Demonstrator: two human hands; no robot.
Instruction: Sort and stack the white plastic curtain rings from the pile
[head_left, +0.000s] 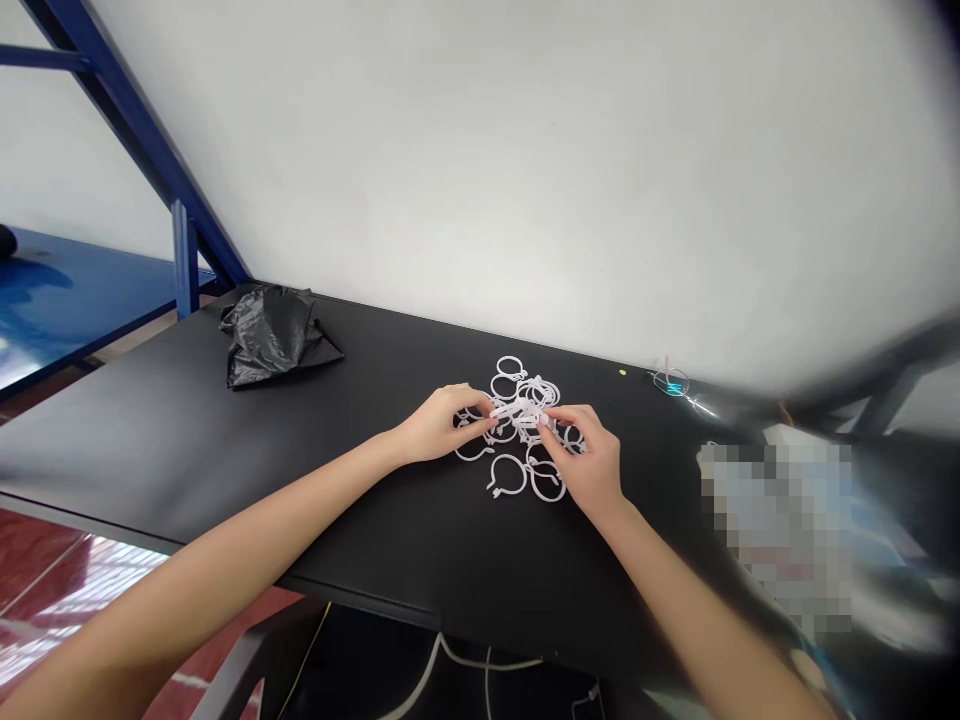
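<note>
Several thin white plastic rings [509, 475] lie in a loose heap on the black table, some with a small open gap and clasp ends. Over the heap, my left hand [444, 424] pinches a white plastic ring between thumb and index finger. From the other side my right hand [589, 455] also pinches a white plastic piece at its fingertips, close to the left hand's ring. Whether both hands grip the same ring I cannot tell, as the white pieces overlap there.
A crumpled black plastic bag [271, 335] rests at the table's back left. Near the back right are a small tangle of clear and blue material [673, 383] and a yellow bit [622, 372]. A pixelated package [780, 540] occupies the right side. A white wall stands behind the black table [375, 345].
</note>
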